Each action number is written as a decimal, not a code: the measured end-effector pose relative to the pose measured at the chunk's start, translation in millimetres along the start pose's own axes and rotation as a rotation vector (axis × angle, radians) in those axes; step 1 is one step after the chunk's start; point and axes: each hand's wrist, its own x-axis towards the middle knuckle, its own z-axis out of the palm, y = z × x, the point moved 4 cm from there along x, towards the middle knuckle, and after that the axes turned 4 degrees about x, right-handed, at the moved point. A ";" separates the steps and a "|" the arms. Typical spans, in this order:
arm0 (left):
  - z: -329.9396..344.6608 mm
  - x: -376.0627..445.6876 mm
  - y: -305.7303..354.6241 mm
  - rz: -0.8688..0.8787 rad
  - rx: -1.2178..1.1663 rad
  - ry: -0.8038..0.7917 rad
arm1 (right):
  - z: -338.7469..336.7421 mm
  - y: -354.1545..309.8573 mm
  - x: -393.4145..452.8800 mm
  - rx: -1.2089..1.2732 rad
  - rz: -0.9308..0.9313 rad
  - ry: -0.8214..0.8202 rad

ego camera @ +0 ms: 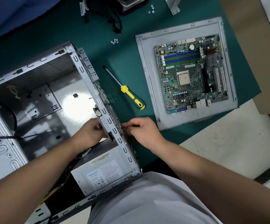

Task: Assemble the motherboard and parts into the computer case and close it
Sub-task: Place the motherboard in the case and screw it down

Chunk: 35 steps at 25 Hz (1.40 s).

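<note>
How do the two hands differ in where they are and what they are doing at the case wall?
The left hand is inside the computer case, gripping a drive-like part against the wall; the right hand is outside, over the green mat, fingers pinched at the wall's outer face. What it pinches is too small to tell. The left hand's fingers are partly hidden; the right's knuckles show. Both work at the same spot, leaving the screwdriver untouched.

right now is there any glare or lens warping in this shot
Head view: a bright white glare patch washes out the floor of the open grey metal computer case; wide-angle distortion bows the case rim and the dark green table mat; the green motherboard is evenly lit and sharp; both forearms stretch large near the bottom edge.
</note>
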 end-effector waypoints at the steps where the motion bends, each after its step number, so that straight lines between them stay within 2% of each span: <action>1: 0.1 -0.1 -1.2 0.000 0.006 0.002 | 0.0 -0.9 -1.5 0.001 -0.004 0.001; 8: 1.0 4.4 -15.3 0.035 0.145 0.075 | -1.9 -2.7 -4.7 -0.022 -0.011 -0.009; 15: 3.2 6.5 -20.8 0.026 0.227 0.066 | 0.0 0.5 -5.1 0.011 -0.042 0.008; 18: 4.3 4.2 -18.1 0.037 0.186 0.058 | 1.9 2.0 -5.4 0.125 0.016 -0.017; 22: 6.7 2.6 -14.1 0.043 0.116 0.041 | 4.9 2.6 -7.1 0.422 0.165 -0.053; 27: 6.3 3.4 -14.7 0.045 0.112 0.060 | 4.6 1.8 -6.8 0.488 0.239 -0.043; 28: 6.0 3.1 -14.6 0.052 0.108 0.057 | 3.6 1.4 -7.8 0.425 0.212 -0.034; 29: 6.0 2.8 -14.2 0.061 0.109 0.051 | -0.3 -0.9 -7.7 0.249 0.127 -0.007; 31: 6.3 2.8 -14.2 0.075 0.110 0.035 | -9.5 -15.3 -7.9 -0.242 -0.196 0.107; 33: 6.0 3.5 -14.6 0.085 0.108 0.025 | -14.7 -36.8 -8.9 -0.450 -0.471 0.223; 35: 5.6 4.6 -15.9 0.090 0.108 0.022 | -20.9 -53.1 -0.5 -0.627 -0.606 0.387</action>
